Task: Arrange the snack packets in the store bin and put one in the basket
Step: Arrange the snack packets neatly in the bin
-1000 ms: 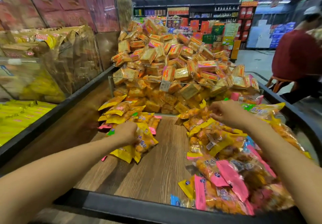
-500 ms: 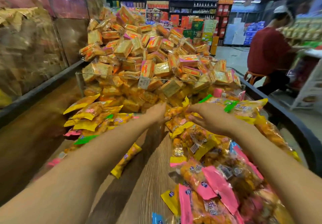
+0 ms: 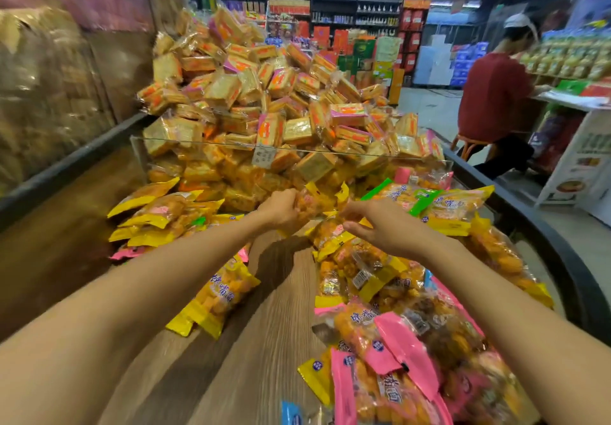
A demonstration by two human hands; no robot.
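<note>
The left hand is curled round 1 yellow-edged packet and holds it up at the far end of the bin, right by the clear divider. The right hand is just beside it, with its fingers bent down onto another packet at the top of the right pile. It looks like a pinch on the packet's edge, but the fingertips are partly hidden.

These packets look light and soft. The wrap is thin, shiny plastic, so it will likely crinkle and slip. The fried bits inside look like they could break if squeezed hard. I think the flat sealed end is the best place to take hold, with a gentle pinch.

More packets lie in 2 heaps on the wooden bin floor: a yellow heap on the left and a bigger mixed heap with pink and yellow ends on the right. Behind the divider sits a tall pile of square snack packs.

No basket shows here. A person in a red top stands at a shelf far off to the right.
</note>
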